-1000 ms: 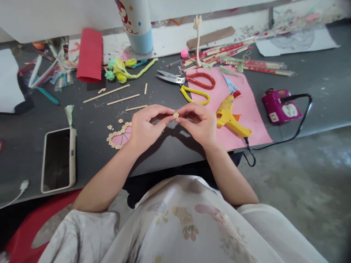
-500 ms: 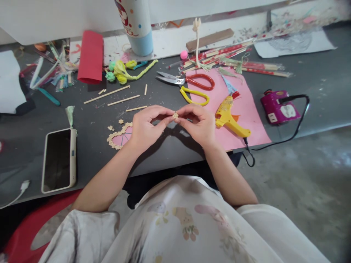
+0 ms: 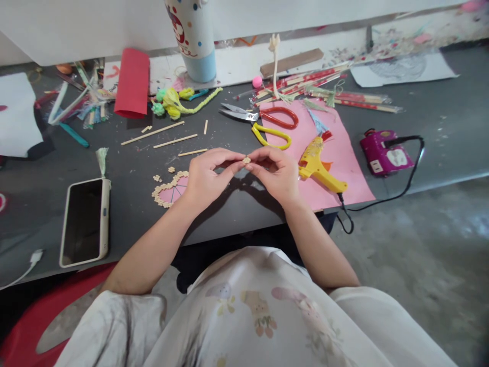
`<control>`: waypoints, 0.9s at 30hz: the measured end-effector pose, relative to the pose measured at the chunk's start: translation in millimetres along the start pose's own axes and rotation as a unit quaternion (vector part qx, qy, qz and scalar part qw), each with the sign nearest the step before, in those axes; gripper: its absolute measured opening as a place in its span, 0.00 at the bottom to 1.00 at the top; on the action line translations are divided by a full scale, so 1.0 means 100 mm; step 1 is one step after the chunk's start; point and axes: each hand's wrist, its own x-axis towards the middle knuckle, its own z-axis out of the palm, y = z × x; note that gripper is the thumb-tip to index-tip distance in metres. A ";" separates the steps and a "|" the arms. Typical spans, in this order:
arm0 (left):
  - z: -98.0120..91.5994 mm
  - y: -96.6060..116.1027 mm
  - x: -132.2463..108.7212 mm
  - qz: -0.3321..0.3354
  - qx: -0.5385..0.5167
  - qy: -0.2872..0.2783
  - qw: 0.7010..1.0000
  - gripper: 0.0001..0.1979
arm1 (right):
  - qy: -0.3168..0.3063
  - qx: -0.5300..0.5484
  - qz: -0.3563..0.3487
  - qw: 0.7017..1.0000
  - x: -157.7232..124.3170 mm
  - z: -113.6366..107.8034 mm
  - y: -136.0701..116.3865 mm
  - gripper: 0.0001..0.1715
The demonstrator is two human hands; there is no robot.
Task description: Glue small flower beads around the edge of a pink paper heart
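Observation:
My left hand [image 3: 208, 176] and my right hand [image 3: 277, 173] meet over the dark table [image 3: 130, 214], fingertips pinched together on a small cream flower-shaped piece [image 3: 246, 160]. Just left of my left hand lies a pink heart shape edged with the same cream pieces [image 3: 168, 191], partly hidden by that hand. Two loose cream pieces [image 3: 162, 175] lie beside it. To the right of my right hand a yellow glue gun [image 3: 319, 165] rests on a pink paper sheet [image 3: 344, 153].
Red-handled scissors [image 3: 263, 116] and a yellow-handled tool [image 3: 271, 136] lie behind my hands. Thin wooden sticks [image 3: 168, 135], a phone [image 3: 84, 221], a red paper roll [image 3: 132, 84], a dotted cup [image 3: 194, 38] and a purple power strip [image 3: 385, 153] with a black cord are around.
The view has shifted slightly; my hands keep pinching the small cream piece in the same place.

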 end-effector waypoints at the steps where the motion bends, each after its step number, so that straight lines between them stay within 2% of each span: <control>1: 0.00 0.00 0.00 0.001 0.003 0.000 1.000 0.04 | -0.001 0.001 0.001 1.000 0.00 0.00 0.00 0.06; 8: -0.01 0.00 0.00 0.024 0.026 0.004 0.999 0.04 | 0.001 -0.020 0.020 1.000 0.01 0.00 -0.01 0.10; 23: -0.01 0.01 -0.01 0.040 0.039 -0.016 0.998 0.04 | -0.015 -0.038 0.051 0.998 -0.02 -0.03 -0.02 0.07; 27: 0.01 -0.03 -0.02 0.054 0.037 -0.020 0.998 0.04 | -0.029 -0.036 0.040 0.998 -0.02 -0.04 -0.02 0.07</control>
